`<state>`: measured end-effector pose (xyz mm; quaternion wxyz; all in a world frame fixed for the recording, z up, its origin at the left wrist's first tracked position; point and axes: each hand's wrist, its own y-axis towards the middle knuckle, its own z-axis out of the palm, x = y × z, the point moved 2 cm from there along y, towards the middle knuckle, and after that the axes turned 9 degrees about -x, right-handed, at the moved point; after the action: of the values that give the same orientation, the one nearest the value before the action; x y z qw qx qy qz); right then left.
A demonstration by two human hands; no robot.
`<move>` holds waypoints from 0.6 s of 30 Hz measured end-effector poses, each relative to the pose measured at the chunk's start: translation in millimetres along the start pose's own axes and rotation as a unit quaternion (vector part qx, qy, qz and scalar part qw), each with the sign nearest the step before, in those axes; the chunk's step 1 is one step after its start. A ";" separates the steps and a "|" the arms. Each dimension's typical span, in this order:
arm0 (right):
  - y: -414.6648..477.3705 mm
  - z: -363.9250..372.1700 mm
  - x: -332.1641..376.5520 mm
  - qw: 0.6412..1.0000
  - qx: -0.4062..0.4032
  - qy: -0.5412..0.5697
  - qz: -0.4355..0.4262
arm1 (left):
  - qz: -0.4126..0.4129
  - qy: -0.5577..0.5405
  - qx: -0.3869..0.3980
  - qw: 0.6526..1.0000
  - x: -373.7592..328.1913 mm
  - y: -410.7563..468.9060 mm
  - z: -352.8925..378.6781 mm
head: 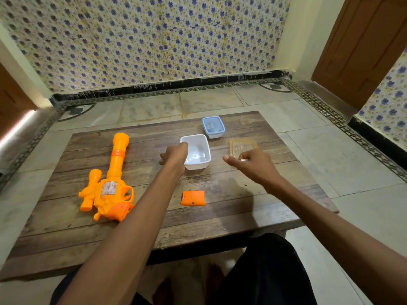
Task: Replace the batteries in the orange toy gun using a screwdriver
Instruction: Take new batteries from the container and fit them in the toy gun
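Head view, seated person at a low brown wooden plank tabletop. At far left lies the orange plastic toy gun, flat on its side, barrel pointing away, grip end toward the person and just beside the left forearm. Near the middle front, between the two forearms, lies the loose orange plastic battery cover, apart from the gun. The left hand sits at the near-left rim of the white rectangular plastic tub, fingers curled over the rim; whether it holds anything cannot be told. Behind the tub stands a small clear box with a blue lid. At right, the right hand hovers at the near edge of a clear yellowish plastic tray, fingers curled round a small silvery item too small to identify, thumb stretched leftward.

Likely hazards:
- The tub looks light, so pressure on its rim could tip it and scatter whatever small parts it holds.
- The silvery item, held only at the fingertips, could slip and roll off the tabletop to the tiled floor.
- A forearm drawn back carelessly could sweep the cover or nudge the gun toward the front edge.
- No screwdriver is identifiable in this view, so refastening the cover may stall.
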<state>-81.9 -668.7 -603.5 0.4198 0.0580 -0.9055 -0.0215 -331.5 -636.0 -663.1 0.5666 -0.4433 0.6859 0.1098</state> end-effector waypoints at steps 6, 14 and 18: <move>-47.4 25.2 27.9 0.949 0.149 0.181 0.210 | 0.089 -0.082 0.041 0.992 5.6 -65.3 -76.1; -111.2 86.0 76.2 0.983 0.172 -0.026 -0.050 | 0.174 -0.058 -0.112 0.977 60.7 -101.5 -192.7; -133.3 116.1 97.6 0.963 0.161 -0.147 -0.160 | 0.104 -0.051 -0.154 0.981 87.5 -99.7 -214.3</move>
<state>-221.4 -814.0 -616.4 0.2581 0.2655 -0.9276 0.0491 -401.1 -876.3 -633.0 0.5114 -0.4452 0.6734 0.2946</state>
